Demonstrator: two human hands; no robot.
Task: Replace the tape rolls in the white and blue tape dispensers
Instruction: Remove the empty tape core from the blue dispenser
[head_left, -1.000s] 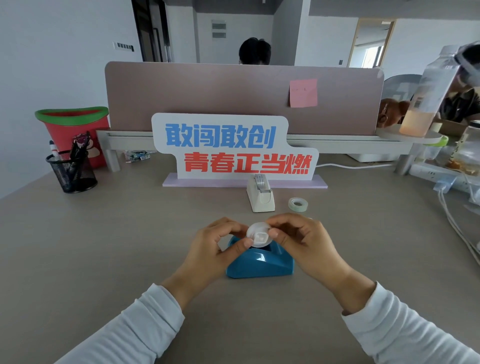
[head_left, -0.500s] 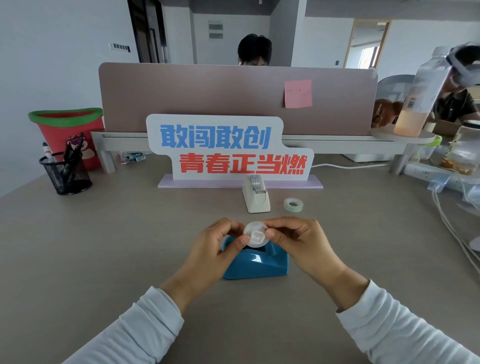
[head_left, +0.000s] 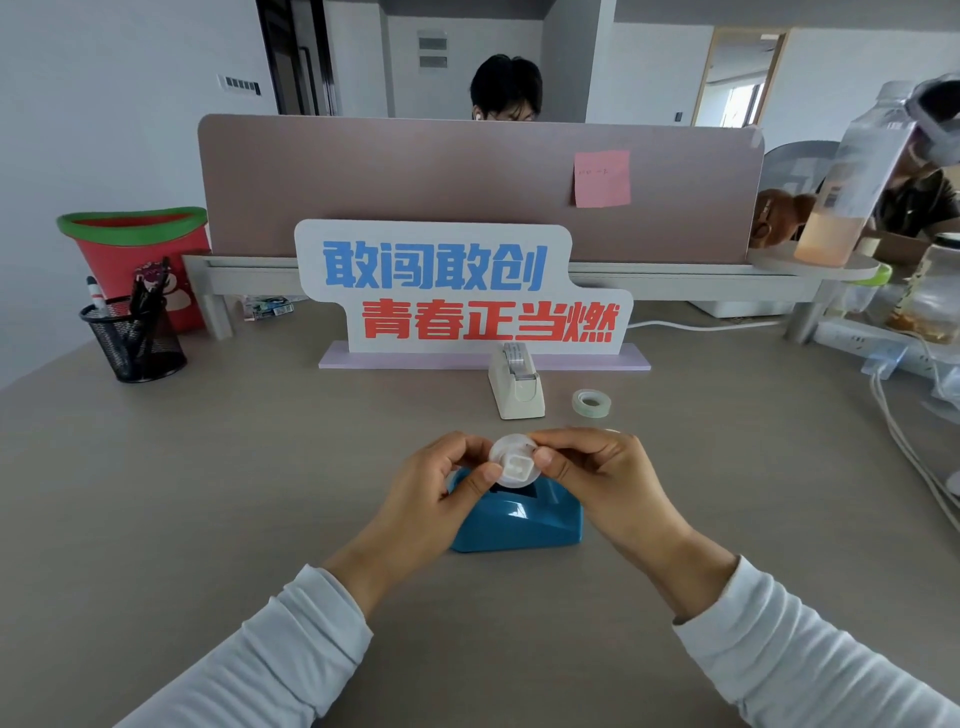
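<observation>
The blue tape dispenser (head_left: 519, 522) stands on the desk right in front of me. Just above it both hands pinch a white round tape spool (head_left: 514, 462) with a square hub facing me. My left hand (head_left: 441, 488) holds its left edge with thumb and fingers. My right hand (head_left: 597, 478) holds its right edge the same way. Farther back stands the white tape dispenser (head_left: 516, 389) with a roll in it. A loose pale green tape roll (head_left: 591, 402) lies flat to its right.
A slogan sign (head_left: 457, 291) on a lilac base stands behind the white dispenser, before a pink partition. A mesh pen cup (head_left: 132, 338) and red bin (head_left: 140, 254) sit far left. Cables (head_left: 904, 431), a power strip and bottles crowd the right edge. A person sits behind the partition.
Both hands have kept their pinch on the spool, which has lifted slightly above the blue dispenser. My head has tilted a little, shifting the scene.
</observation>
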